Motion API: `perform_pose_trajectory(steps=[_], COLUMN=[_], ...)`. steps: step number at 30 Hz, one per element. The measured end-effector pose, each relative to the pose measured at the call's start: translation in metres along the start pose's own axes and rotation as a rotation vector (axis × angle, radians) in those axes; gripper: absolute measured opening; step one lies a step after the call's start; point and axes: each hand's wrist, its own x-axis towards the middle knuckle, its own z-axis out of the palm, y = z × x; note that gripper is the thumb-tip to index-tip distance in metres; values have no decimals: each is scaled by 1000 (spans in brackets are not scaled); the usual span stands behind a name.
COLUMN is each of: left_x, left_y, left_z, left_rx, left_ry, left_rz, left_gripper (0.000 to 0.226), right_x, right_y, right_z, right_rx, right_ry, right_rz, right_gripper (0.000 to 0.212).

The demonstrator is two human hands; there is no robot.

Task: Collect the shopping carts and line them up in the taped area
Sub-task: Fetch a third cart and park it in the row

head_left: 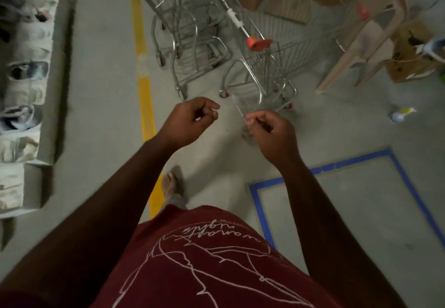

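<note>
A wire shopping cart [267, 72] with a red-capped handle [258, 43] stands just ahead of me, angled to the right. Behind it on the left, other carts [187, 31] are nested together. The blue taped area [256, 201] lies on the floor at my right. My left hand [190, 122] is held out with its fingers curled in and nothing in it. My right hand [272, 134] is curled the same way, in front of the near cart's lower frame and wheel, with nothing clearly in it. The picture is blurred by motion.
A yellow floor line [144, 86] runs away from me on the left of the carts. A beige plastic chair [375, 31] and cardboard boxes [414, 62] crowd the right. A low ledge with bags [24, 79] lines the left. A small bottle [399, 115] lies on the floor.
</note>
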Motion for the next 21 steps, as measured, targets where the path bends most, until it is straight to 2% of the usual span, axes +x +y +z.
perform_pose_trajectory(steps=[4,9,11,16,21], left_x=[93,214,260,348,415], left_y=[-23,-54,-57,-63,-87], left_z=[-29,-81,-102,-141,-146], left_rx=[-19,-156,-90,23,219], left_ry=[-23,-69,-115,-198,-316], left_rz=[91,125,213,383,572], left_gripper=[13,16,19,28,68], right_x=[49,131,170,237,269], right_y=[-6,-40,-59,-89,-92], right_z=[18,72,102,152,158], right_rx=[-69,-264,-350,-434,-455], right_ry=[67,221,272,257,296], right_rz=[59,-64,-90,-6,104], right_gripper=[8,16,20,25,31])
